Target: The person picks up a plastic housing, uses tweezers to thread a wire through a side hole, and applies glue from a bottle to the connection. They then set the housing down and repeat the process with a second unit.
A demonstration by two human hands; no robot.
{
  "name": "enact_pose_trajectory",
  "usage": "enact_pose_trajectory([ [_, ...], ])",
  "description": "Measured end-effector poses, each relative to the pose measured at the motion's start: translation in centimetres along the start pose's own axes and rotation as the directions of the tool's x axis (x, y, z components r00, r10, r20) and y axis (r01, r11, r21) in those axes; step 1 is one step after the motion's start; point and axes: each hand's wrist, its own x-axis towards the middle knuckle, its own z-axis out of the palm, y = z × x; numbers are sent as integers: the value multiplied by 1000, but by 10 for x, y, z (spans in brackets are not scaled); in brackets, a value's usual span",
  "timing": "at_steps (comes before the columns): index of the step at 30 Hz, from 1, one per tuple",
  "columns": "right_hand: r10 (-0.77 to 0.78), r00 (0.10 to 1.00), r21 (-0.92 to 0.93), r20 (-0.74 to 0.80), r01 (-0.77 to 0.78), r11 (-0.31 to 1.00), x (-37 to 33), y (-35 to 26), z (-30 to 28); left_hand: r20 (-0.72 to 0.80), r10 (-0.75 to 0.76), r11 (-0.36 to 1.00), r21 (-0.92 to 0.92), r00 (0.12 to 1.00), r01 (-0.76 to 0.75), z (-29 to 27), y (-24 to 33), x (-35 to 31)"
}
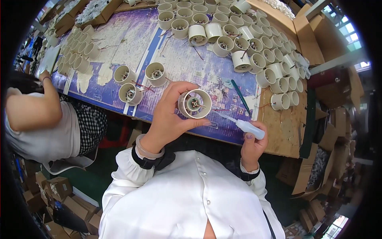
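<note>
In my left hand (175, 105) I hold a cream plastic cup (207, 99), its open end facing up toward me. A small motor-like part with coppery bits sits in the middle of the cup, and a thin red wire shows at its right. My right hand (254, 145) is closed around a translucent squeeze bottle (251, 129) with a long thin nozzle. That nozzle points left toward the cup, its tip close to the cup's right side; whether it touches cannot be told. Three similar cups (130, 94) stand left of my left hand, with motor parts and red wires.
Many cream cups (240, 59) crowd the far right of the purple-covered table (179, 59). A dark green pen-like tool (240, 97) lies beyond my right hand. More cups (81, 63) stand far left, near a seated person (36, 119). Cardboard boxes (318, 167) are at right.
</note>
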Motion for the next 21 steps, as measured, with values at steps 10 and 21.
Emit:
enact_pose_trajectory([
  [10,-210,971,-188,115,229,955,4,-2,-2,-11,-54,997,-53,998,53,-1,-3,-2],
  [21,-368,897,-251,243,425,870,16,-10,-9,-3,-93,992,-81,996,93,-4,-4,-2],
])
